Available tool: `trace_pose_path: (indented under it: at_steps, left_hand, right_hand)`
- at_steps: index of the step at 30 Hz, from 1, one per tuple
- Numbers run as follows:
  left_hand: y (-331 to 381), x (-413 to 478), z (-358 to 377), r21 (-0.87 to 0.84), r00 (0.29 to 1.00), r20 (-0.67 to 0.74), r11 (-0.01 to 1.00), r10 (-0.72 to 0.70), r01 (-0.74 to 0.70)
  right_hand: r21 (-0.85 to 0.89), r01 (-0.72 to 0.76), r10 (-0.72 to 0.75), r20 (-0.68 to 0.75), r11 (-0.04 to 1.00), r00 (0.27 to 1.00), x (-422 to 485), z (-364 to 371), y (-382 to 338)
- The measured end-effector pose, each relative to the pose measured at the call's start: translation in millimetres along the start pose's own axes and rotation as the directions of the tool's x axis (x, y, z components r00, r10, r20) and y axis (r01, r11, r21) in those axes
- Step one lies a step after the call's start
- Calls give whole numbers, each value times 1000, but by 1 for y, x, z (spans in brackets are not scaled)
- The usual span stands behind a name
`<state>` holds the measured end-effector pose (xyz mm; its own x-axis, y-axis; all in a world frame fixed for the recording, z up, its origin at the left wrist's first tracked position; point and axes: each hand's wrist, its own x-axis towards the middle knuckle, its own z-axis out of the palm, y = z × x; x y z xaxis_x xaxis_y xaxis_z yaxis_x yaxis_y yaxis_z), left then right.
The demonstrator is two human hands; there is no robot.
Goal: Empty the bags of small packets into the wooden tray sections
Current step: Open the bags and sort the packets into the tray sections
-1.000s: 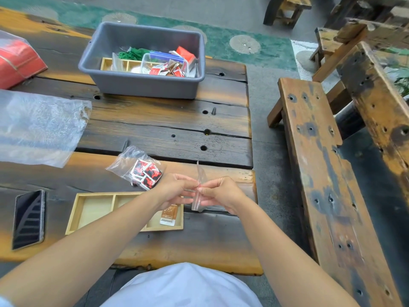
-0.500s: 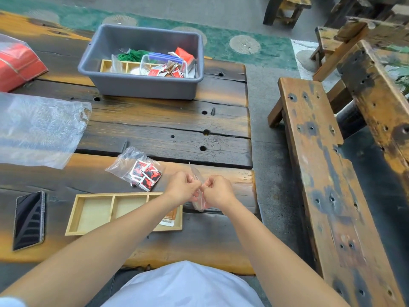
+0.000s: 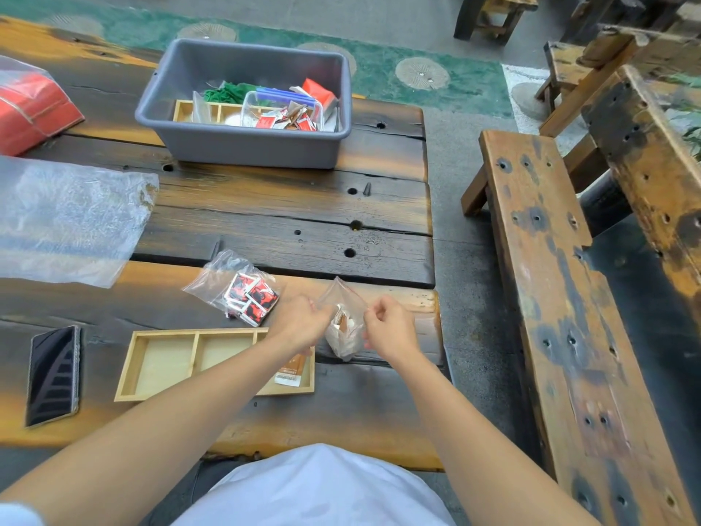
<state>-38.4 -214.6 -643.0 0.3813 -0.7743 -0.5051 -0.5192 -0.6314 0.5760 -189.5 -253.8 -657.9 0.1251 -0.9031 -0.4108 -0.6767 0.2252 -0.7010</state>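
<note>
Fingers of both hands pinch the top edges of a small clear zip bag (image 3: pixel 343 328), left hand (image 3: pixel 299 322) on one side, right hand (image 3: pixel 389 328) on the other, mouth pulled apart. Bag hangs just above the surface (image 3: pixel 265 218), pale and brown packets bunched in its bottom. Wooden tray (image 3: pixel 159 364) lies directly left of the bag; left and middle sections bare, one brown-and-white packet (image 3: pixel 291 372) in the right section. Second bag (image 3: pixel 237 288), red-and-black packets inside, rests just beyond the tray. Grey tub (image 3: pixel 246 146) sits at the far side. Phone (image 3: pixel 53 375) lies face up left of the tray.
</note>
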Motion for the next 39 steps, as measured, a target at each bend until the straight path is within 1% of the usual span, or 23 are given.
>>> trace_pose_path:
  at_steps: [2,3,6,7,8,9,11,13,14,16,18,19,21,24,26,28,30,32,34,35,36,37,39]
  left_hand:
    - [0,3,1,128,994,-6,986,106,-104]
    - [-1,8,0,174,987,-12,972,160,-155]
    - [-6,17,-9,175,985,-31,971,170,-162]
    - [-6,21,-12,162,984,-24,972,174,-168]
    - [-4,20,-15,130,983,-7,975,183,-180]
    - [-1,20,-16,81,977,21,974,212,-213]
    - [8,15,-21,-46,954,79,957,288,-285]
    - [16,9,-32,-202,938,87,928,336,-313]
    - [21,5,-39,-328,937,85,897,340,-295]
    - [25,2,-57,-583,939,112,786,325,-203]
    - [27,-2,-75,-739,921,192,668,338,-91]
    - [28,-6,-84,-792,898,238,609,370,-41]
    - [25,-14,-97,-851,851,312,523,422,53]
    - [14,-15,-105,-888,819,390,406,421,215]
    - [7,-14,-104,-898,808,414,330,419,289]
    - [-4,-15,-103,-909,827,407,265,388,322]
    - [-21,-11,-103,-921,844,387,205,371,332]
    - [-39,-7,-101,-925,862,379,148,337,350]
    - [-55,-5,-95,-933,910,360,109,205,344]
    - [-61,-5,-90,-934,927,352,107,129,340]
    - [-67,-4,-82,-929,935,351,145,46,341]
    - [-70,-6,-73,-911,937,348,221,-36,347]
    - [-82,-3,-47,-827,940,287,448,-183,339]
  right_hand:
    - [-72,94,-92,37,993,995,-5,-2,-2]
    - [-104,120,-118,27,987,993,-5,-3,-1]
    - [-114,21,-35,-118,993,992,4,-17,6]
    - [-91,0,-11,-127,996,992,8,-20,9]
    - [-55,-4,-1,-99,998,995,9,-22,10]
    - [13,6,-5,-60,1000,998,11,-23,12]
    - [255,8,-22,50,967,999,8,-26,9]
    - [501,-54,-53,198,864,979,2,-31,7]
    - [580,-123,-50,272,805,961,0,-33,7]
    - [667,-284,-34,421,688,907,-2,-32,11]
    - [697,-415,-5,514,585,858,-3,-23,14]
    - [700,-461,1,549,546,836,-3,-17,15]
    - [692,-530,-5,610,490,792,-6,-4,10]
    - [675,-620,-73,698,400,712,-12,11,-3]
    - [672,-672,-154,733,311,662,-18,15,-11]
    - [672,-693,-231,741,262,631,-21,17,-16]
    - [676,-688,-248,736,262,629,-22,19,-20]
    - [684,-673,-214,729,283,651,-20,22,-21]
    - [690,-668,-167,719,279,674,-18,25,-21]
    - [692,-671,-155,717,266,679,-17,26,-20]
    - [695,-673,-147,715,252,683,-16,27,-19]
    - [697,-675,-143,714,242,686,-15,28,-19]
    - [699,-677,-135,712,230,689,-16,29,-18]
